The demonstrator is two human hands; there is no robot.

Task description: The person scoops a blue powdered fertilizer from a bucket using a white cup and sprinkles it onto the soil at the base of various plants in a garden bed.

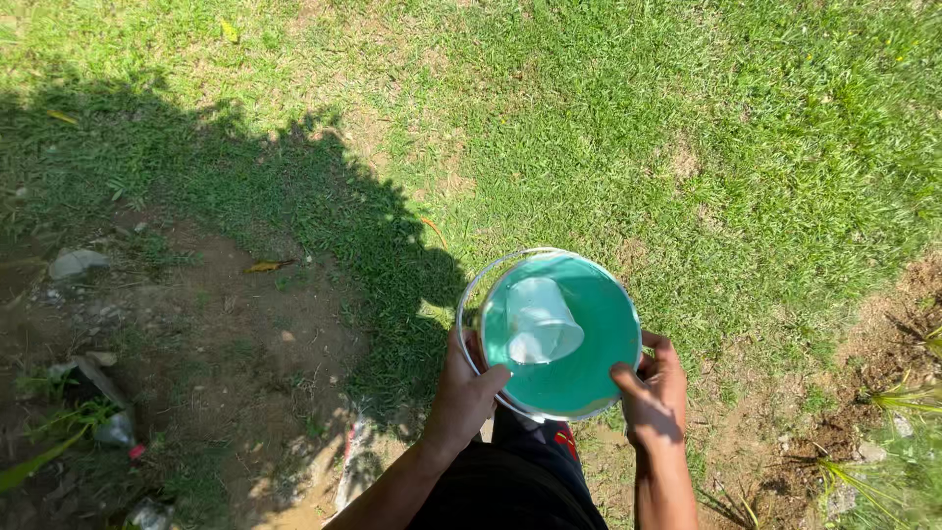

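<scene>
where the shadowed bare soil [196, 353] meets the grass [687, 118], the left hand [461, 393] has its fingers wrapped on the rim of a green bucket [589, 353]; a clear plastic cup [540, 321] lies inside; the right hand [653, 393] grips the opposite rim.

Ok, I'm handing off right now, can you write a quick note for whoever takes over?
Left hand: grips the near-left rim of the teal bucket, thumb over the edge.
Right hand: holds the near-right rim, fingers outside.
Bucket: held up over the grass, wire handle hanging to the left. A clear plastic cup lies tilted inside.
Done: bucket is lifted in both hands.
Left: bucket not set down; cup not taken out.
</scene>
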